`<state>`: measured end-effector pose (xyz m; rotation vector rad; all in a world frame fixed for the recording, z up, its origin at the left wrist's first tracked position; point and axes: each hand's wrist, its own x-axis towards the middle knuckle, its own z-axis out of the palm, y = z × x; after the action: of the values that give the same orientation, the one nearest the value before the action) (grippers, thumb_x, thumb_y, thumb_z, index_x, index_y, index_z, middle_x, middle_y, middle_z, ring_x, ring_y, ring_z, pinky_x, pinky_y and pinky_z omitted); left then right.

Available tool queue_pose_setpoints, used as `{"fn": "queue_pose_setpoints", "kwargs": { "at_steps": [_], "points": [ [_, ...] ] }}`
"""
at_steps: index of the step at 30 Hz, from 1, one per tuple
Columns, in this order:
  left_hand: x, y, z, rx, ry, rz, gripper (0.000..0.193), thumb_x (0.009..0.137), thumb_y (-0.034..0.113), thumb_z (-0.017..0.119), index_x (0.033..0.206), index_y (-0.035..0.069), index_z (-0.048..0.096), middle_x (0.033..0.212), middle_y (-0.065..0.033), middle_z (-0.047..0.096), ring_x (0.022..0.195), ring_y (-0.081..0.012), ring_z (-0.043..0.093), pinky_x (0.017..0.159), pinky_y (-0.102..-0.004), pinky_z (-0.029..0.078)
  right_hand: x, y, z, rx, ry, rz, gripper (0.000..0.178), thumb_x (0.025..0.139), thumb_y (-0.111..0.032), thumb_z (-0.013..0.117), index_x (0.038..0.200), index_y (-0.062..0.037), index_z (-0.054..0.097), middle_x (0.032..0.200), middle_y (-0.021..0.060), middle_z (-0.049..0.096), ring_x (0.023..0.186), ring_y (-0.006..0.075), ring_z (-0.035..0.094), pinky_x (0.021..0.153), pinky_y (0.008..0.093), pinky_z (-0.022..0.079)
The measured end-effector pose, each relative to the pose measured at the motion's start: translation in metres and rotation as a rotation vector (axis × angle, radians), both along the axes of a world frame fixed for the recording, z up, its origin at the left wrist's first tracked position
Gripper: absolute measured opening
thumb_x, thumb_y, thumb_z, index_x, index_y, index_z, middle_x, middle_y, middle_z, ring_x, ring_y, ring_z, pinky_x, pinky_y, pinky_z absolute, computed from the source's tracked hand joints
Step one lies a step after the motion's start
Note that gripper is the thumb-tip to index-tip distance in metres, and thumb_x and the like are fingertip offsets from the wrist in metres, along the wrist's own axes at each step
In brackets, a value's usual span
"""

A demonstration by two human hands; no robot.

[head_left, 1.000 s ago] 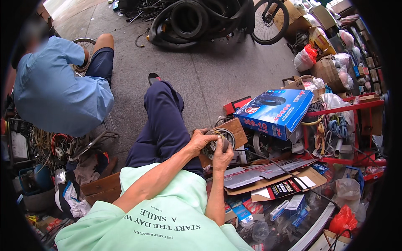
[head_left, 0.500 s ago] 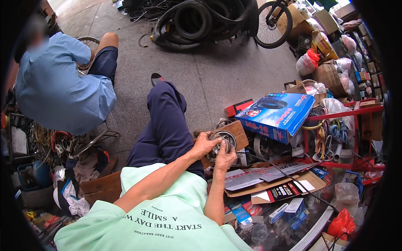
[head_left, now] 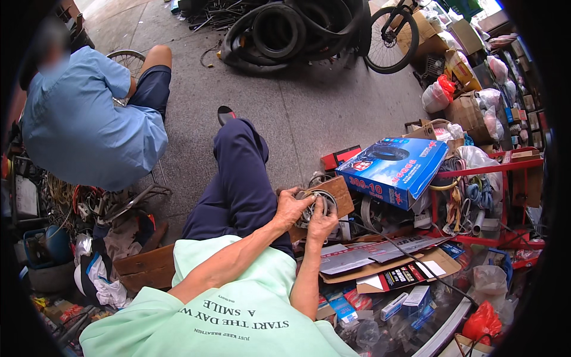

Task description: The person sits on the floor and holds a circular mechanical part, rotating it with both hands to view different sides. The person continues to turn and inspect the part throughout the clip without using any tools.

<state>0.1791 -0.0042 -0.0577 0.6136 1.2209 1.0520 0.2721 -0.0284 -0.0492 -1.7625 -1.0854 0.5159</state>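
Observation:
In front of my knees, both hands work at a round metal part (head_left: 329,197) with a ring-shaped rim, possibly a wheel hub or brake drum; its exact kind is unclear. My left hand (head_left: 291,208) has its fingers closed at the near left side of it. From the right, my right hand (head_left: 322,222) presses thumb and fingers together over its middle. What lies between the fingertips is too small to make out. A wooden board (head_left: 340,190) sits just behind the part. A black cable (head_left: 395,244) runs from beside my right hand towards the lower right.
A blue tire box (head_left: 389,169) lies right of my hands, beside a red metal frame (head_left: 476,169). Flattened cardboard (head_left: 389,268) and small boxes cover the near right. Tires (head_left: 279,30) and a bicycle wheel (head_left: 391,41) stand ahead. Another person (head_left: 89,119) in blue sits at left.
The whole view has shifted slightly. Both hands stay at the round metal part, with only small finger movement.

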Motion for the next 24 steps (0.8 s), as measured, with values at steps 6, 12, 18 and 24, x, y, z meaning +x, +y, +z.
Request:
{"fn": "queue_pose_setpoints", "kwargs": {
  "at_steps": [6,12,18,24],
  "points": [
    [0.001,0.0,-0.002,0.048,0.088,-0.047,0.027,0.078,0.011,0.076,0.098,-0.006,0.068,0.081,-0.0069,0.068,0.071,-0.0096,0.06,0.061,-0.0258,0.05,-0.018,-0.005,0.012,-0.093,-0.308,-0.141,0.038,0.087,-0.033,0.07,0.1,0.0026,0.062,0.084,0.0222,0.068,0.078,0.0406,0.067,0.068,0.0447,0.052],
    [-0.003,-0.001,-0.001,-0.014,0.2,-0.46,0.042,0.074,0.024,0.078,0.102,-0.006,0.069,0.086,-0.0112,0.069,0.078,-0.0158,0.063,0.069,-0.0307,0.051,0.015,-0.028,0.008,-0.101,-0.273,-0.094,0.034,0.086,-0.027,0.072,0.097,0.0044,0.065,0.085,0.0235,0.068,0.078,0.0398,0.067,0.07,0.0445,0.051],
    [0.007,-0.004,-0.02,-0.06,0.428,-0.741,0.058,0.068,0.042,0.078,0.101,-0.005,0.069,0.098,-0.0225,0.07,0.093,-0.0315,0.068,0.081,-0.04,0.051,0.035,-0.045,-0.001,-0.224,-0.222,-0.041,0.039,0.081,-0.027,0.074,0.099,0.006,0.065,0.086,0.0252,0.067,0.08,0.0389,0.067,0.071,0.0433,0.052],
    [0.009,-0.001,-0.02,-0.091,0.303,-0.605,0.063,0.069,0.014,0.082,0.122,-0.009,0.055,0.106,-0.0175,0.067,0.094,-0.0229,0.065,0.082,-0.0315,0.052,0.038,-0.04,0.003,-0.194,-0.206,0.083,0.036,0.079,-0.021,0.072,0.102,0.0056,0.065,0.092,0.0257,0.068,0.083,0.0408,0.067,0.074,0.0433,0.053]
  ]
}}
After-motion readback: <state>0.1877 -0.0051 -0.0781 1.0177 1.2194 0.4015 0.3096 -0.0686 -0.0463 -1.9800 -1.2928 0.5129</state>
